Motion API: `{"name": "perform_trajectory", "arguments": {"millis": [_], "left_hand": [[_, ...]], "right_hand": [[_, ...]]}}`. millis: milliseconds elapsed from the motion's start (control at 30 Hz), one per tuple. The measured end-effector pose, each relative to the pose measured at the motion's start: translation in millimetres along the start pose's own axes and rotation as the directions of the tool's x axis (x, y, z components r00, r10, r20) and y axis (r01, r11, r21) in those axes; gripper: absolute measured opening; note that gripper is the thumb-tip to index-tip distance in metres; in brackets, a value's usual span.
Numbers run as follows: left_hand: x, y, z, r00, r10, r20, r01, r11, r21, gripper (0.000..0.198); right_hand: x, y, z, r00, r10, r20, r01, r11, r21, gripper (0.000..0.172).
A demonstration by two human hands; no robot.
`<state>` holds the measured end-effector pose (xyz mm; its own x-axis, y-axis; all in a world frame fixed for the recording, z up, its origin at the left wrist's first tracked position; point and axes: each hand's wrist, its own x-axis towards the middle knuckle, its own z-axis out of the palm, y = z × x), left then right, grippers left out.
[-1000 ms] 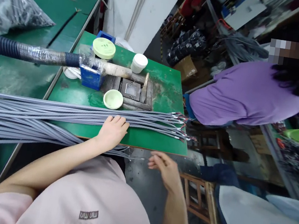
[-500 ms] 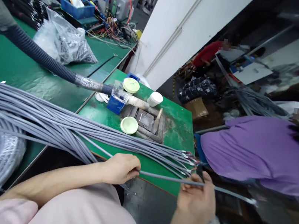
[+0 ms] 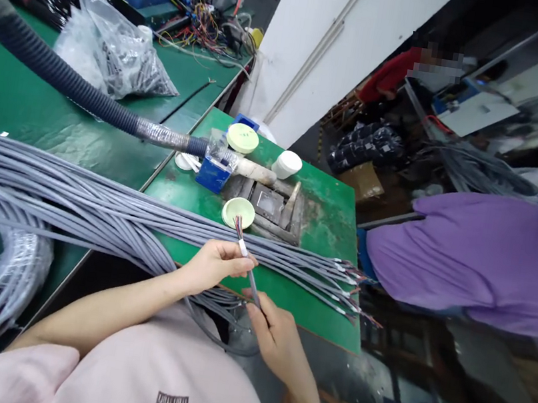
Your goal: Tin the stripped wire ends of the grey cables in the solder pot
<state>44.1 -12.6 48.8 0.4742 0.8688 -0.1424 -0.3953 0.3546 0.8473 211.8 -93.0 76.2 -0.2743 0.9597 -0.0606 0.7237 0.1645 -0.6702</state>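
Note:
Between my two hands is one grey cable [image 3: 251, 283], its stripped end pointing up and away from me. My left hand [image 3: 219, 265] pinches it just below a white band, from which thin coloured wires fan out. Lower on the same cable, my right hand [image 3: 272, 330] is closed around it. The wire tips are over or in front of a pale green dish [image 3: 238, 213]; I cannot tell whether they touch it. Just beyond my hands, a bundle of grey cables [image 3: 146, 210] lies across the bench, with stripped ends at the right.
Behind the dish sits a dark square solder pot [image 3: 271, 205]. A ribbed hose [image 3: 78, 92] reaches over from the left to a blue box [image 3: 213, 173]. White cups and a pale lid stand nearby. Coiled cable [image 3: 8, 284] lies at left. A person in purple [image 3: 467, 258] is at right.
My right hand has moved left and down, close to my left hand. The cable that stretched out to the right now has its stripped end turned upward, at the dish.

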Motion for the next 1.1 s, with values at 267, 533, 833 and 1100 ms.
{"name": "perform_trajectory", "arguments": {"millis": [267, 533, 833, 1100], "left_hand": [[-4.5, -1.7, 6.5, 0.996, -0.084, 0.039, 0.085, 0.996, -0.021, 0.024], [-1.4, 5.1, -10.3, 0.963, 0.077, -0.257, -0.095, 0.994, -0.060, 0.022], [0.8, 10.3, -7.1, 0.945, 0.106, -0.309, -0.138, 0.987, -0.084, 0.024], [0.7, 5.6, -7.9, 0.935, 0.157, -0.317, -0.163, 0.987, 0.007, 0.022]], "right_hand": [[8.9, 2.6, 8.0, 0.968, -0.064, -0.244, 0.072, 0.997, 0.024, 0.021], [9.5, 6.8, 8.6, 0.950, -0.112, -0.292, 0.101, 0.993, -0.054, 0.019], [12.6, 8.5, 12.3, 0.937, -0.174, -0.302, 0.158, 0.984, -0.078, 0.017], [10.7, 11.8, 15.9, 0.942, -0.163, -0.294, 0.144, 0.986, -0.086, 0.020]]}}
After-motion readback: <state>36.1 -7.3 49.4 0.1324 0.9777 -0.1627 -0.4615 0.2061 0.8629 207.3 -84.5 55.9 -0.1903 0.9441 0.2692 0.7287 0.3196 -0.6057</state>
